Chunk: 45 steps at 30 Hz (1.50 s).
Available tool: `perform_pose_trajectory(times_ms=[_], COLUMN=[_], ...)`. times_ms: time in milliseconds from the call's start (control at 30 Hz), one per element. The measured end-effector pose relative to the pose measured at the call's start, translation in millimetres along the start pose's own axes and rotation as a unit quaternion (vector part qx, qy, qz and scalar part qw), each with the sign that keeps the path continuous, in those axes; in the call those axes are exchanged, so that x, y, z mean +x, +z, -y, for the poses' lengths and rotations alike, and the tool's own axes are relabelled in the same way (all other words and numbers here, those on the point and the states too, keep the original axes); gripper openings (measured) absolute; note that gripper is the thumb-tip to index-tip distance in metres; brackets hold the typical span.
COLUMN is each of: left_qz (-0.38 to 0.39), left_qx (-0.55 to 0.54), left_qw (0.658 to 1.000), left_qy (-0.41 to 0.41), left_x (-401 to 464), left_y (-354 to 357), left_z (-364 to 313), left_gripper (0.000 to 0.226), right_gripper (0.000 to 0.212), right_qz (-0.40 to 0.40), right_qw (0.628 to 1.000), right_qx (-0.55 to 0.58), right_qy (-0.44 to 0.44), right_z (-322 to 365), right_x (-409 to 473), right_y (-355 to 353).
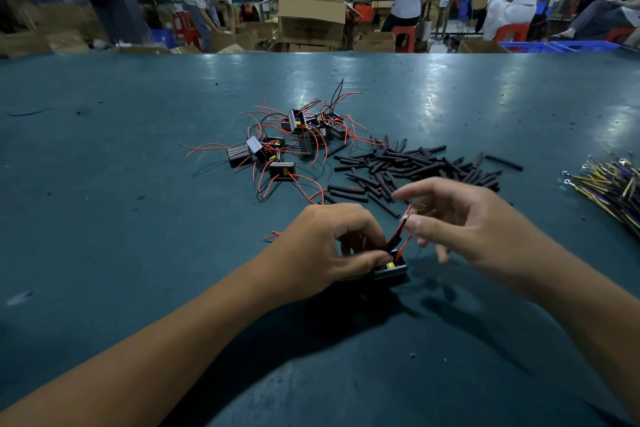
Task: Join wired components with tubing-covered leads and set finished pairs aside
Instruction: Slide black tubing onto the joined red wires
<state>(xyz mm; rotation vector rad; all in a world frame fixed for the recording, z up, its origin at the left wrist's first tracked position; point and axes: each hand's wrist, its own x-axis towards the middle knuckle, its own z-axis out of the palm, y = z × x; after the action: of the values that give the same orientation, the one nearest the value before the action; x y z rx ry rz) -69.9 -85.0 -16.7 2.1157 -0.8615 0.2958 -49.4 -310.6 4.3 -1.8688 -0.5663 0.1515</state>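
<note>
Right now the left hand (332,246) is gripping a small black boxy component (389,269) against the teal table (138,184), while the right hand (460,222) is pinching its red lead (403,224) just above.

Bare table (104,184) lies left; tubing pieces (408,166) and wired components (277,142) crowd ahead.

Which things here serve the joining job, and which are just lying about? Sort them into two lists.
In the job:
left hand gripping the black component
right hand pinching its red lead
pile of wired components
black tubing pieces
yellow terminal wires

Lying about:
cardboard box
red stools
blue crates
</note>
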Motion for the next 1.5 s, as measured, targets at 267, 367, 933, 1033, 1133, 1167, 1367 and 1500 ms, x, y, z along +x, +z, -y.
perform_pose_trajectory(times_ms=[267,367,933,1033,1133,1167,1367,1500], left_qz=[-0.066,-0.063,-0.029,-0.034,-0.036,-0.038,-0.035,-0.041], left_qx=[-0.067,-0.108,-0.225,-0.22,-0.215,-0.213,-0.195,-0.179], left_qw=[0.993,0.986,0.968,0.968,0.969,0.969,0.975,0.978], left_qy=[-0.071,-0.109,-0.111,-0.116,-0.119,-0.118,-0.1,-0.098], left_x=[1,5,5,4,3,4,1,1], left_y=[5,11,15,14,15,15,13,13], left_z=[6,8,2,3,3,3,0,-2], left_gripper=[0.017,0.013,0.008,0.008,0.008,0.008,0.006,0.003], right_gripper=[0.021,0.02,0.014,0.018,0.018,0.019,0.02,0.015], right_qz=[-0.046,-0.056,-0.118,-0.138,-0.147,-0.146,-0.096,-0.071], right_qw=[0.997,0.995,0.988,0.987,0.987,0.987,0.992,0.994], right_qx=[0.067,0.077,-0.015,-0.009,-0.01,-0.008,0.065,0.062], right_qy=[-0.017,-0.039,-0.096,-0.082,-0.071,-0.068,-0.041,-0.05], right_z=[-5,-4,4,2,1,1,2,4], right_x=[3,4,-1,0,0,0,0,0], right_y=[13,17,18,17,15,15,10,11])
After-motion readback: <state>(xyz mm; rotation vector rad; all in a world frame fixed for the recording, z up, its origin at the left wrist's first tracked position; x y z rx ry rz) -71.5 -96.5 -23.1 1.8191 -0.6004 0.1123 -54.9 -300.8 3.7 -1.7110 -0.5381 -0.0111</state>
